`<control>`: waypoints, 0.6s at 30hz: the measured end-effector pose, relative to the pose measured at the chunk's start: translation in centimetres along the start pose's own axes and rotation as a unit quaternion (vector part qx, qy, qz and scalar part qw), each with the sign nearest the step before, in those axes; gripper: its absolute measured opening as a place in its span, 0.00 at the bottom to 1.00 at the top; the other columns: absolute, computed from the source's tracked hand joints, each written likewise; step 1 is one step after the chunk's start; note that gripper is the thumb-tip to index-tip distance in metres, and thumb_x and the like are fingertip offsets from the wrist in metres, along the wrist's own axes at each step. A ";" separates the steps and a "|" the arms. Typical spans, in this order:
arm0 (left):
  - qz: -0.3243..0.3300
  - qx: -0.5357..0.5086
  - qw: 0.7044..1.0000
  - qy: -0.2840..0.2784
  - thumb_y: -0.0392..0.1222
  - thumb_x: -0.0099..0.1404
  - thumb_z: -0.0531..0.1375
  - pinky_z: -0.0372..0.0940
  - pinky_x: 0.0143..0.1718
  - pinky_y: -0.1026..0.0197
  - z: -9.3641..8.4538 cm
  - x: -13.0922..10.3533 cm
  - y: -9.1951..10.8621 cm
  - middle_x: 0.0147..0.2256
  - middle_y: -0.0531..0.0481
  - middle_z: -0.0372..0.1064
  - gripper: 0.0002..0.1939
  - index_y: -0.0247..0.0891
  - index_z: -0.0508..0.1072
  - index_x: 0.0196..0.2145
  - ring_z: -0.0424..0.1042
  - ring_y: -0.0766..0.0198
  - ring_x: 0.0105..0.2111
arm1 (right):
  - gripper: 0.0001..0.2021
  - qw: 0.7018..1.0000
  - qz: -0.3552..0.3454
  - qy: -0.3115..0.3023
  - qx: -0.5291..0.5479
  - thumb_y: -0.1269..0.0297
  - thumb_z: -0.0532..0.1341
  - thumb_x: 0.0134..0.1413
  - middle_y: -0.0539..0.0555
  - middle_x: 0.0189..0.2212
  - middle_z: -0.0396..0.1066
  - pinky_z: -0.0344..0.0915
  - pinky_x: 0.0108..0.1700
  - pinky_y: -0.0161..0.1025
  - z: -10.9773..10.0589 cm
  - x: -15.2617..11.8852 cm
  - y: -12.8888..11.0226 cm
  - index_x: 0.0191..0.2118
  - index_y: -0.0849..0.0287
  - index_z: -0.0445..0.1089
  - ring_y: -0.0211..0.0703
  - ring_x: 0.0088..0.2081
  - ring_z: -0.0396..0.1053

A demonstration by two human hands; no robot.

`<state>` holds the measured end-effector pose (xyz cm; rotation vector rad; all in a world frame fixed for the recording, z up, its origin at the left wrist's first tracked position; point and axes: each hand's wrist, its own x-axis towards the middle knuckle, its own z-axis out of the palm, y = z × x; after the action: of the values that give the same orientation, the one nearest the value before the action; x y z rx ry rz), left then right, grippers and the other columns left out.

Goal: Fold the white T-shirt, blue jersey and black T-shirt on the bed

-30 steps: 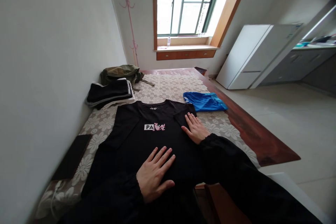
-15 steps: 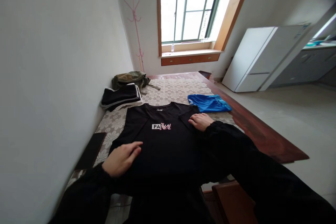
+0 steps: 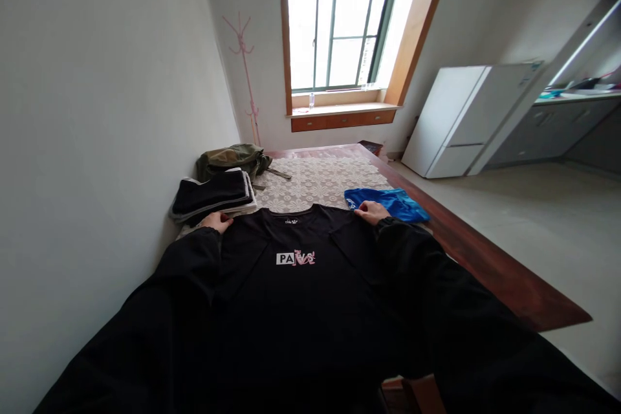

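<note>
A black T-shirt [image 3: 301,297] lies spread on the table, its neckline away from me and a "PAWS" print with a pink figure across the chest. At its far left shoulder, my left hand [image 3: 218,222] pinches the edge of the cloth. My right hand [image 3: 372,212] grips the far right shoulder edge with fingers pressed together. Just beyond that hand lies a folded blue garment [image 3: 400,202]. The shirt's near part merges with my dark sleeves and is hard to make out.
Folded black and grey cloths [image 3: 211,194] and an olive backpack [image 3: 233,160] sit at the left by the wall. A patterned cloth [image 3: 315,174] covers the wooden table [image 3: 485,272]. A brown chair [image 3: 422,394] stands at the near edge; a white fridge [image 3: 446,119] is far right.
My left hand has moved forward from the shirt's left side to its far left shoulder and closed there. My right hand has shifted to the right shoulder edge and closed. The view has tilted up slightly.
</note>
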<state>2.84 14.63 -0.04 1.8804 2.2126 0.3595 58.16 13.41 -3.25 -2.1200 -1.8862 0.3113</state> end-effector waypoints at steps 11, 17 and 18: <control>-0.035 -0.029 0.999 0.014 0.47 0.64 0.61 0.70 0.44 0.58 1.4 1.2 -1.3 0.41 0.46 0.81 0.11 0.42 0.77 0.41 0.79 0.52 0.44 | 0.12 0.989 -0.018 -0.021 0.144 0.53 0.67 0.51 0.52 0.30 0.78 0.69 0.35 0.35 1.2 1.4 3.2 0.34 0.57 0.74 0.43 0.34 0.74; -0.039 -0.029 0.998 0.028 0.48 0.64 0.62 0.69 0.47 0.55 1.9 0.7 -1.2 0.42 0.45 0.80 0.11 0.45 0.77 0.43 0.78 0.49 0.47 | 0.12 0.991 0.003 -0.019 0.129 0.53 0.69 0.47 0.53 0.29 0.77 0.68 0.33 0.35 0.9 1.4 3.7 0.32 0.57 0.75 0.43 0.33 0.74; -0.037 -0.029 0.999 0.024 0.48 0.64 0.63 0.69 0.48 0.55 1.8 0.8 -1.2 0.42 0.46 0.80 0.12 0.45 0.77 0.44 0.78 0.49 0.47 | 0.12 0.992 0.003 -0.023 0.123 0.54 0.69 0.48 0.53 0.30 0.77 0.68 0.34 0.35 0.8 1.5 3.5 0.32 0.57 0.76 0.44 0.33 0.74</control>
<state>2.20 15.30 -2.14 1.7741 2.2691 0.4547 61.34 14.59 -5.16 -1.9687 -1.7637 0.5669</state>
